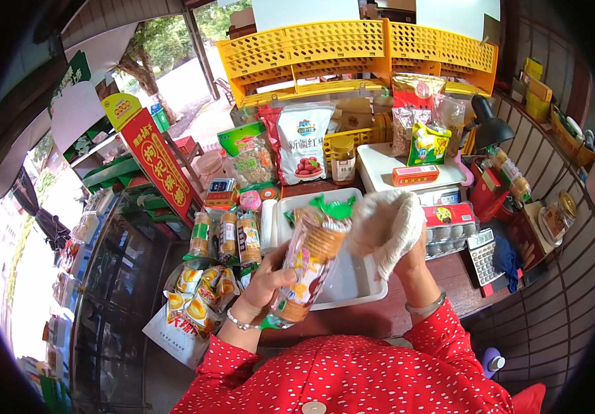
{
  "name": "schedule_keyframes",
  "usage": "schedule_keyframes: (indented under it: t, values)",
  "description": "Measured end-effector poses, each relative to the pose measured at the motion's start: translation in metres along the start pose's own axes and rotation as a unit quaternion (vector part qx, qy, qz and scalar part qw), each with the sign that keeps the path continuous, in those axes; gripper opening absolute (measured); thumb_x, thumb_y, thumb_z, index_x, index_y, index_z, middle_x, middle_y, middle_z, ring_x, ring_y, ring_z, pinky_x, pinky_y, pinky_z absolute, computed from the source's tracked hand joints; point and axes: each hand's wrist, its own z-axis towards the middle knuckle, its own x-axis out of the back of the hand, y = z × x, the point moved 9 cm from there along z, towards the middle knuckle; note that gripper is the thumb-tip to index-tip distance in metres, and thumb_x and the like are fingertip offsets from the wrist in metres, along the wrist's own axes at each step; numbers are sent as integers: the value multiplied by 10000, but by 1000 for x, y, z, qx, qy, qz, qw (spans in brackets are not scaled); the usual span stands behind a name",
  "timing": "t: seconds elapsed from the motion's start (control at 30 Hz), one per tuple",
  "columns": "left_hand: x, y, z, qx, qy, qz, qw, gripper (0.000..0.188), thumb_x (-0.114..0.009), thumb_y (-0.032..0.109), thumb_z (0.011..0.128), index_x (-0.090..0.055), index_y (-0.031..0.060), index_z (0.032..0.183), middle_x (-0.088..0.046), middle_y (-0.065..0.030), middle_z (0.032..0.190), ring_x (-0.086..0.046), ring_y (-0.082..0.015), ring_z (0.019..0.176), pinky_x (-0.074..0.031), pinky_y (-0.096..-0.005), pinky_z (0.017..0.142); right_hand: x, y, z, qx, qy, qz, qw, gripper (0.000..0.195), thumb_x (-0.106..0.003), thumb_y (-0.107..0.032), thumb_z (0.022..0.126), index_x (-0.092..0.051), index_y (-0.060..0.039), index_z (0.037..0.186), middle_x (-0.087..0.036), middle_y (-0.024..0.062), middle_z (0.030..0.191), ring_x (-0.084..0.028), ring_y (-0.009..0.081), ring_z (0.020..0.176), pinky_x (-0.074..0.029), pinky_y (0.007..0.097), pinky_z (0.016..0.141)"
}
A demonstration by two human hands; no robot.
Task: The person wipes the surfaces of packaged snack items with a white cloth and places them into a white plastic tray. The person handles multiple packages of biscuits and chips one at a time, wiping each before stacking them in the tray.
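My left hand holds a clear-wrapped roll of round biscuits, tilted, over the near left part of a white plastic tray. Draped over the fingers of my right hand is a pale cloth, which my fingers grip; it hides most of them. The cloth hangs just right of the biscuit pack's top. More packs with green wrapper ends lie at the far side of the tray. Several similar biscuit rolls stand side by side left of the tray.
Wrapped snacks fill a bowl at the left, beside a printed bag. Behind the tray stand a white bag of dates, a jar and yellow crates. An egg carton, a calculator and a black lamp are at the right.
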Motion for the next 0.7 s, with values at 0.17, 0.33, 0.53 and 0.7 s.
schedule_keyframes:
  t: [0.17,0.33,0.53,0.7]
  values:
    - [-3,6,26,-110,134,66,983,546,-562,115,802,-325,-16,1276,-502,-99,1125,-515,-152,989,-434,-277,829,-63,13,1,161,-165,-318,919,442,-600,-202,763,-471,34,1115,-544,89,1014,-528,182,890,-440,289,789]
    - [1,15,35,-216,233,63,946,496,-542,107,834,-336,-17,1268,-500,-94,1125,-507,-138,985,-411,-270,857,-78,42,-19,45,-193,-246,949,474,-569,-292,830,-432,-7,1183,-508,121,1099,-480,193,1013,-405,324,857]
    - [10,37,37,-242,263,131,925,482,-573,85,800,-375,-25,1225,-519,-97,1083,-521,-149,954,-422,-277,834,-73,64,-49,43,-209,-264,941,482,-550,-210,839,-362,-18,1239,-439,121,1175,-429,209,1067,-356,325,907]
    - [26,24,33,-217,284,100,929,441,-578,83,802,-398,-22,1190,-541,-86,1037,-544,-131,887,-449,-267,776,-65,43,-43,62,-147,-369,916,424,-539,-228,816,-411,13,1140,-494,140,1018,-474,239,968,-383,335,848]
